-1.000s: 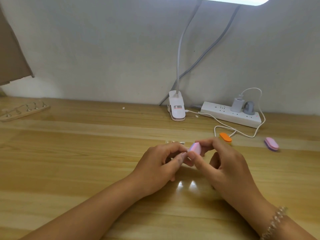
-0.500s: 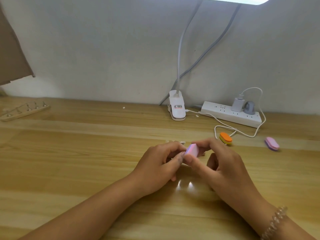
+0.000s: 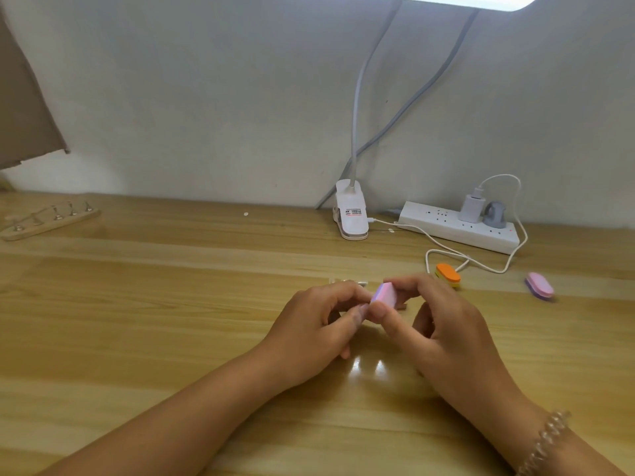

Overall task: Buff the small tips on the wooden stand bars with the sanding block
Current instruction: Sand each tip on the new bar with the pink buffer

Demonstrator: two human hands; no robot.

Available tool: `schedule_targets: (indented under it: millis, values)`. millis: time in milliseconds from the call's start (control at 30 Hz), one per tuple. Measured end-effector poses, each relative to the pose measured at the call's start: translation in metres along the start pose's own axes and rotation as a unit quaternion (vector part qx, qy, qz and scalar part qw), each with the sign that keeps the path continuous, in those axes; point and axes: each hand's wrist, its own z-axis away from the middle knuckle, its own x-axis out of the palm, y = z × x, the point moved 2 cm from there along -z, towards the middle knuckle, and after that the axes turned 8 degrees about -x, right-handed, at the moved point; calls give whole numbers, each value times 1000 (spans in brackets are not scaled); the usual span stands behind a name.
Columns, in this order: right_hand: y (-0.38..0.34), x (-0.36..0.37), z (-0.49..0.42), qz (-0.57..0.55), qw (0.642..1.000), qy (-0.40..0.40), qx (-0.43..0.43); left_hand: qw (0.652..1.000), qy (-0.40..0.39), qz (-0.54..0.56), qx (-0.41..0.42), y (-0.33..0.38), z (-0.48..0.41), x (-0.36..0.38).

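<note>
Farthest left, a wooden stand bar with a row of small upright tips lies on the table, well apart from the work. Near the middle, the left hand curls, thumb and forefinger drawn together against the sanding block; what they pinch is hidden. The right hand pinches that pink and lilac block between thumb and fingers, just above the table. To its right lie an orange block and a pink block. The likely risk is that a hard or slanted stroke could slide the sanding block onto the left fingertips or flick the piece loose.
</note>
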Motion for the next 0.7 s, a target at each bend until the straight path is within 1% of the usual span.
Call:
schedule_targets:
  millis: [67, 100, 233, 300, 400, 500, 567, 633, 700]
  values:
    - [-5, 2, 1, 15, 999, -11, -29, 1000, 0, 3, 6, 0, -1, 0]
    - [-5, 1, 1, 9, 1000, -11, -26, 1000, 2, 7, 9, -1, -1, 0]
    - [3, -3, -3, -21, 999, 15, 23, 1000, 10, 8, 6, -3, -1, 1]
    - [0, -3, -2, 3, 1000, 12, 3, 1000, 14, 9, 3, -3, -1, 1]
    - [-6, 1, 1, 20, 999, -14, -39, 1000, 17, 16, -3, -4, -1, 1]
    - [-1, -2, -2, -9, 1000, 5, 0, 1000, 24, 6, 1, -3, -1, 0]
    - [2, -3, -2, -5, 1000, 21, 18, 1000, 31, -1, 4, -3, -1, -1]
    - [-2, -2, -1, 20, 1000, 17, 0, 999, 32, -1, -2, -5, -1, -1]
    - [-6, 2, 0, 25, 999, -6, -24, 999, 32, -1, -8, -5, -2, -1]
